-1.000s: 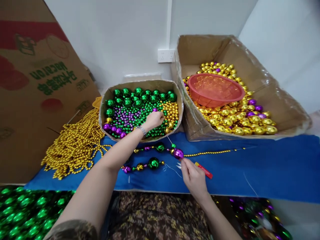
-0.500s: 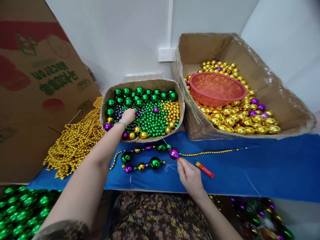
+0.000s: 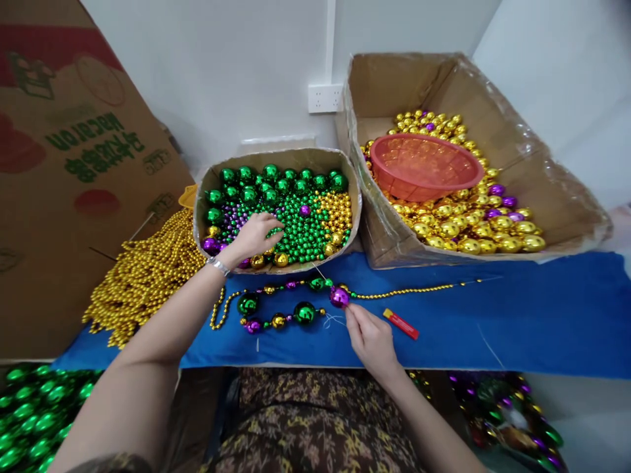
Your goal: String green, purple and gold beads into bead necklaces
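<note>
My left hand (image 3: 257, 235) hovers over the near left part of a cardboard box (image 3: 355, 190) of loose beads. Its fingers are curled together, and whatever lies between them is hidden. Below and to the right, my right hand (image 3: 371, 334) pinches a large shiny purple bead (image 3: 339, 297). A thin needle (image 3: 320, 270) points up and left just above that bead, beside a small green bead (image 3: 328, 282). A strand of green, gold and purple beads (image 3: 279, 320) curves over the blue cloth, with a chain of small gold beads (image 3: 404, 293) running right.
A larger carton (image 3: 566, 217) at right holds gold and purple beads and a red plastic basket (image 3: 426, 167). Heaped gold bead strands (image 3: 142, 282) lie at left. A red-and-yellow stick-like item (image 3: 401, 324) rests on the blue cloth (image 3: 557, 315). Green beads (image 3: 44, 407) fill the space below left.
My left hand has lifted from among the small beads and shifted a little toward me and right. My right hand keeps its pinch on the purple bead. The whole view has shifted slightly.
</note>
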`<state>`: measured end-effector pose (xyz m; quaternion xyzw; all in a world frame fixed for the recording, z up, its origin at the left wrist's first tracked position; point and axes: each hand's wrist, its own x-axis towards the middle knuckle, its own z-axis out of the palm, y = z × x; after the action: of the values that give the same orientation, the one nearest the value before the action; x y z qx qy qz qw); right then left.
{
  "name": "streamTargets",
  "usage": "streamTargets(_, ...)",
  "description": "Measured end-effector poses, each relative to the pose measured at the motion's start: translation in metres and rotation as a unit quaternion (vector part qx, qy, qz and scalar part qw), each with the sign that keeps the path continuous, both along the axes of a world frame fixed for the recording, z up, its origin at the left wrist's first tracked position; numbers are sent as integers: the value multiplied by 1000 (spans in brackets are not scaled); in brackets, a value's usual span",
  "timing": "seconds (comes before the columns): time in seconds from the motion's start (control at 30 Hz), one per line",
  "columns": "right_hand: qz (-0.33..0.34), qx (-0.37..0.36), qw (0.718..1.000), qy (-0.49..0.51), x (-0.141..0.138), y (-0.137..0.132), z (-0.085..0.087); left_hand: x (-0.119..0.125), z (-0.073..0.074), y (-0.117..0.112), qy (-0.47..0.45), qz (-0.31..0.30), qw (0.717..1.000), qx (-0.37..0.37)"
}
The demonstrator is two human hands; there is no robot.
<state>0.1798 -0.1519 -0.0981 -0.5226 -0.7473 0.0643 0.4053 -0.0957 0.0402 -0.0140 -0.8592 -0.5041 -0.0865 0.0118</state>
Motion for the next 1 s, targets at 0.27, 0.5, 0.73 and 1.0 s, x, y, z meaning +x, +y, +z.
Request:
streamTargets(0.27,16,-20,1000,4,-6,-1,6,17,-3,-49,-119,-50,984,-120)
streamTargets(0.5,22,-10,1000,-4,-10,-1,6,47,-1,-77,-674,82,631,-375)
streamTargets(0.73,15,-9,1000,-24,-9,-1,8,59,-2,-93,-747,117,519,-398)
streamTargets(1.0,19,-12,999,-29,-8,-2,7,57,-7,-95,-742,126,542,-375)
